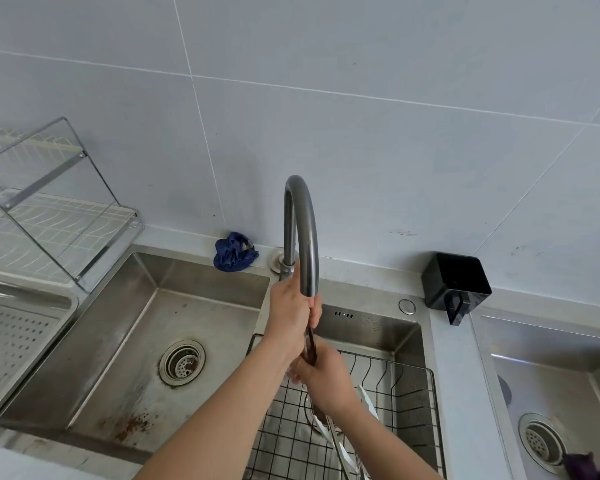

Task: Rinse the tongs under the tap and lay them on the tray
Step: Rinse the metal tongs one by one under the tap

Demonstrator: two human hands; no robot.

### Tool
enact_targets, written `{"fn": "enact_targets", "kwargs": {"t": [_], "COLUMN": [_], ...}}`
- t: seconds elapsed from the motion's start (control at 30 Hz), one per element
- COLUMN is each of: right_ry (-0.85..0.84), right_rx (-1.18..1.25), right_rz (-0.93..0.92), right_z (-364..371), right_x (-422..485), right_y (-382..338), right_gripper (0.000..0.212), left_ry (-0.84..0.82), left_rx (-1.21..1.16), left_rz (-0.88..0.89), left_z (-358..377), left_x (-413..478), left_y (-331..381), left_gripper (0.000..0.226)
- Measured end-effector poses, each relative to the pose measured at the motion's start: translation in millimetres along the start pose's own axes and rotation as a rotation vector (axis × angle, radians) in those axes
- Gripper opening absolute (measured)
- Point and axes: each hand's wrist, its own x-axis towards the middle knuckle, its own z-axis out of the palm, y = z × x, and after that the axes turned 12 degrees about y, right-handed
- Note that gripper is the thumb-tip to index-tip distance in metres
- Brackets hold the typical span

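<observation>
A grey tiled wall (361, 98) stood behind the big steel sink (201, 306) with two bowls in front of you. A wire rack (49, 202) sat at the far left, and the tray (14, 334) with little holes lay just in front of it. A black wire basket (409, 389) sat in the right bowl. The tall bent tap (300, 220) pointed its mouth down over the basket. Your left hand (290, 317) was right under the tap's mouth, fingers curled round the top end of the tongs (310, 344). Your right hand (326, 382) was lower down, fingers wrapped tight round their middle. The tongs hung over the basket, dark handle up, shiny arms pointing down toward you. A black box (456, 282) sat on the ledge to the right, and a small blue cloth (234, 252) lay by the tap's foot.
</observation>
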Motion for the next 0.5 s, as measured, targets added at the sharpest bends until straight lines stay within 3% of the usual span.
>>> {"fn": "enact_targets", "kwargs": {"t": [0.17,0.27,0.4,0.5], "right_ry": [0.037,0.033,-0.016,-0.077], "right_rx": [-0.111,-0.245,-0.409,-0.413], "right_rz": [-0.067,-0.202,-0.384,-0.345], "right_z": [-4,-1,9,12], "right_x": [17,30,45,55], "right_y": [-9,-25,-55,-72], "right_gripper": [0.027,0.038,0.030,0.025], "left_ry": [0.034,0.057,0.080,0.130], "left_rx": [-0.073,-0.323,-0.585,-0.648], "left_rz": [-0.046,-0.077,-0.074,-0.056], "left_z": [3,-16,-46,-59], "left_x": [7,14,27,32], "left_y": [15,26,48,55], "left_gripper": [0.035,0.052,0.052,0.041]}}
